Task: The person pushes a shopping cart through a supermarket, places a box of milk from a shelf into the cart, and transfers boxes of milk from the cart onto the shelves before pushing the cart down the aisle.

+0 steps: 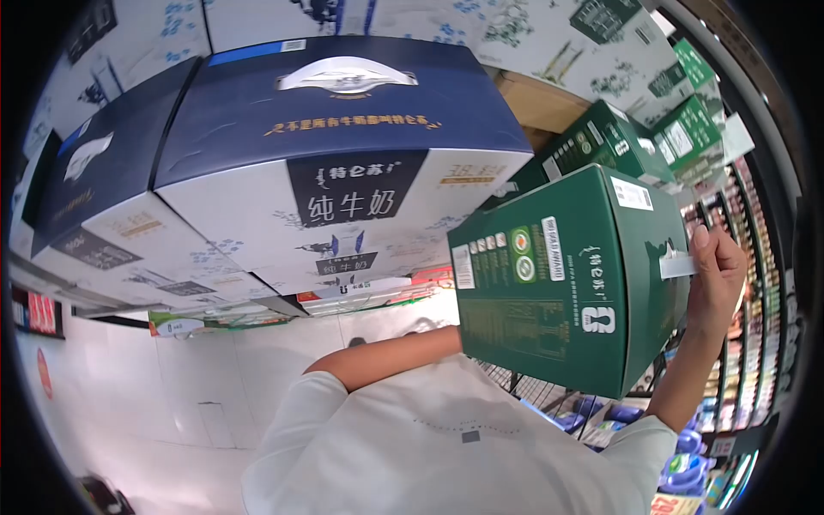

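Observation:
A large green milk carton [549, 283] is tilted in front of my chest. At its right side, my right hand [719, 266] is closed around the white plastic handle [678, 266]. My left forearm reaches behind the carton's lower left edge, and the carton hides that hand and its fingers. Just left of the green carton stands a big blue and white milk carton [343, 129] with a white handle on top. A second blue and white carton [112, 180] stands beside it at the far left.
More white cartons [558, 43] are stacked behind. Smaller green boxes [601, 142] stand beyond the held carton. Shelves of goods [742, 300] line the right side. Below the carton, part of a wire cart [532, 388] shows near blue-purple packages [687, 463]. Pale floor tiles [206, 386] lie at the left.

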`<state>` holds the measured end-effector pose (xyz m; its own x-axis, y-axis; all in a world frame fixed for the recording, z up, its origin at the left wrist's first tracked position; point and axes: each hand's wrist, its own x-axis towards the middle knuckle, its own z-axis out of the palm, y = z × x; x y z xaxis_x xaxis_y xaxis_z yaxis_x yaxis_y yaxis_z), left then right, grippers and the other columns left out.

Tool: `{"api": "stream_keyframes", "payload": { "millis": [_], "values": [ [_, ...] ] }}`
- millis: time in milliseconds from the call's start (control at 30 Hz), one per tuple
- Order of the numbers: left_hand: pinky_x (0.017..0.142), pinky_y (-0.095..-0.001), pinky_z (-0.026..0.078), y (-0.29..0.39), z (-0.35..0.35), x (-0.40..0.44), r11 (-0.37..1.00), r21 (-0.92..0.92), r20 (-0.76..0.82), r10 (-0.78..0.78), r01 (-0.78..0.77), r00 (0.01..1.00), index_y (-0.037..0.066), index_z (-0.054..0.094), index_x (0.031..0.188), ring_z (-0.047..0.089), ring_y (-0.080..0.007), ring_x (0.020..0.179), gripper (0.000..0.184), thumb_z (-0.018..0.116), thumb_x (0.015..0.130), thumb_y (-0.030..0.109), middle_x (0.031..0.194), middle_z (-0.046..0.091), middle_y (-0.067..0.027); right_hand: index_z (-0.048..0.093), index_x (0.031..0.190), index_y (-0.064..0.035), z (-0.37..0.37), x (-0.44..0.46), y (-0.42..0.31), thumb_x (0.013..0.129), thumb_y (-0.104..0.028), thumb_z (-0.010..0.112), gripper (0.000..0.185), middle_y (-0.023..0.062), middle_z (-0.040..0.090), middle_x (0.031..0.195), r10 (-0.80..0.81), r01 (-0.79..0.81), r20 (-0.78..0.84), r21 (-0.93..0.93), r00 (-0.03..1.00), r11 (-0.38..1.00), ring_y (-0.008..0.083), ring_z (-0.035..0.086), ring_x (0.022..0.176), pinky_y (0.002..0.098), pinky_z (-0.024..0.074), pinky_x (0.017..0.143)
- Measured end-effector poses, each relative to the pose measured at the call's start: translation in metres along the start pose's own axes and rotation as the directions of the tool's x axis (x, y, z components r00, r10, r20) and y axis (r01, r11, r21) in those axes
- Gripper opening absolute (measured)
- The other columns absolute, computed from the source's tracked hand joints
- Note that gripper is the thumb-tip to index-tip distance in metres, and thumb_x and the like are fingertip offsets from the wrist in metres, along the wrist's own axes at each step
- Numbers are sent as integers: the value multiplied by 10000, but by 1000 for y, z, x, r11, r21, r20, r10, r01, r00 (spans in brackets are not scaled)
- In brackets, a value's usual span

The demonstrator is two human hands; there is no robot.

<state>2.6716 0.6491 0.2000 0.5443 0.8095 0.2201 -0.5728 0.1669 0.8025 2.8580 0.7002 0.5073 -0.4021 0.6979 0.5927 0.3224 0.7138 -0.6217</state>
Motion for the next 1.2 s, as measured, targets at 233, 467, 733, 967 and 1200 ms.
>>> {"api": "stream_keyframes", "payload": {
  "millis": [233, 467, 733, 967, 1200],
  "values": [
    [844, -352, 503, 11, 16, 18, 849, 460, -72, 330, -262, 941, 48, 629, 1149, 621, -201, 945, 404, 729, 827, 270, 1125, 646, -64, 439, 625, -81, 11, 23, -3, 908, -147, 614, 339, -70, 347, 631, -55, 56, -46, 33, 997, 998, 36, 269, 599, 239, 180, 556],
    [844, -359, 504, 33, 7, 30, 297, 882, 100, 642, -367, 760, 49, 621, 1159, 622, -205, 945, 413, 726, 829, 274, 1137, 640, -66, 431, 558, -80, 26, 53, 3, 875, -210, 666, 415, -79, 353, 553, -142, 144, -152, -1, 978, 990, 30, 261, 544, 247, 166, 504],
    [751, -335, 521, 54, -26, 60, 505, 810, -62, 581, -299, 812, 44, 631, 1105, 637, -188, 900, 364, 707, 849, 291, 1062, 650, -66, 443, 534, -48, 47, 109, 0, 825, -237, 682, 422, -58, 360, 524, -241, 229, -103, -116, 965, 967, 49, 297, 522, 254, 200, 485],
    [477, -285, 501, 41, -53, 43, 975, 219, -667, 122, 38, 735, -69, 631, 862, 634, -206, 524, 615, 505, 937, 528, 656, 634, -132, 666, 930, 7, 96, 133, 48, 893, -175, 637, 188, 79, 670, 965, -555, 529, -56, -235, 830, 815, 150, 599, 880, 258, 452, 820],
    [515, -247, 484, 18, -73, -8, 896, 392, -713, 152, 209, 684, -28, 652, 841, 631, -157, 578, 559, 445, 985, 471, 694, 647, -100, 561, 1183, 36, 122, 54, 147, 956, -154, 500, 302, 162, 532, 1273, -347, 319, -648, -165, 678, 933, 255, 486, 1187, 363, 367, 1002]
  ]
}}
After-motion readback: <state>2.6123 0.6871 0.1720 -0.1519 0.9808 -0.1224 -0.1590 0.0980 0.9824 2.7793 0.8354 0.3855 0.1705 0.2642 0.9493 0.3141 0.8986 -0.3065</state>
